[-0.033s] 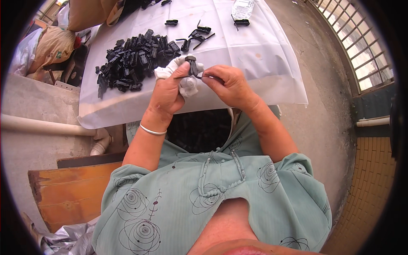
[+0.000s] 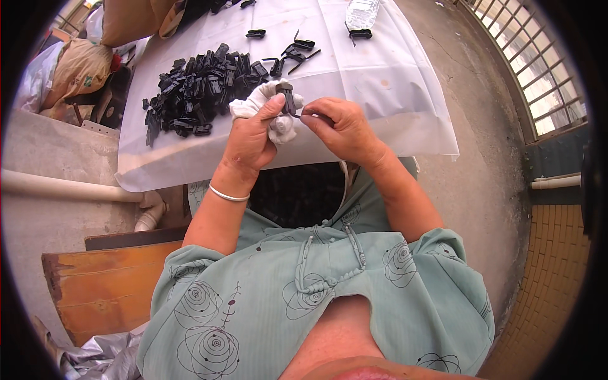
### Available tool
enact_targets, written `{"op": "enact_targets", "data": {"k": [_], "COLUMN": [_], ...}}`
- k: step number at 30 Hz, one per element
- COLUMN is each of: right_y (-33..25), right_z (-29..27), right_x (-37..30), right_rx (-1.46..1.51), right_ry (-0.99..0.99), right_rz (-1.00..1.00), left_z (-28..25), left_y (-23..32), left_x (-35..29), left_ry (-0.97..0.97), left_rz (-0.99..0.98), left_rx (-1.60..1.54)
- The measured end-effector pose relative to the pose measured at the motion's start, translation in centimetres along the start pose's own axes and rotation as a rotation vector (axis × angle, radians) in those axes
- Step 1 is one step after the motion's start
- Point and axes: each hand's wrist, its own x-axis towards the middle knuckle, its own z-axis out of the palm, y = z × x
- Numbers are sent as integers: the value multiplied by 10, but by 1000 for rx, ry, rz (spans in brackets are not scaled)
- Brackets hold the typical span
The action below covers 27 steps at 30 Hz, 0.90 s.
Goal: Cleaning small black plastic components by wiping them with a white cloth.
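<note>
My left hand point(image 2: 252, 140) is closed, thumb pressing a black plastic clip-like part point(image 2: 287, 95) against white cloth point(image 2: 256, 101). The cloth covers the left fingers, perhaps as a glove. Close by on the right, my right hand point(image 2: 347, 130) pinches a thin dark strip point(image 2: 323, 118) that runs toward the lower end of the part. Whether the strip is joined to the part cannot be made out. Both hands are above the near edge of the table point(image 2: 392, 107). Left of them lies a heap of similar black parts point(image 2: 202, 88).
Several loose black pieces point(image 2: 294, 56) lie beyond my hands. A clear plastic bottle point(image 2: 362, 12) stands at the far edge, with a black part point(image 2: 360, 33) before it. Below the table, between my legs, is a dark container point(image 2: 297, 196). Stuffed sacks point(image 2: 79, 66) sit at the left.
My left thumb has shifted slightly down on the black part. A thin dark end that stuck out left of the part is no longer visible. The right hand stays about where it was.
</note>
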Motion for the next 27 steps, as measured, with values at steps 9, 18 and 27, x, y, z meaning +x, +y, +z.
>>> {"op": "enact_targets", "data": {"k": [9,18,27], "right_y": [-27,-11,-7], "right_z": [4,-7,15], "right_x": [4,1,-3], "right_rx": [-73,135,200], "right_ry": [209,-35,30], "right_rz": [125,197,415], "left_z": [18,24,17], "left_y": [-11,-6,-21], "left_x": [-9,-14,-8], "left_ry": [107,120,117], "left_rz": [237,197,583], "left_rx": [581,745,1422]}}
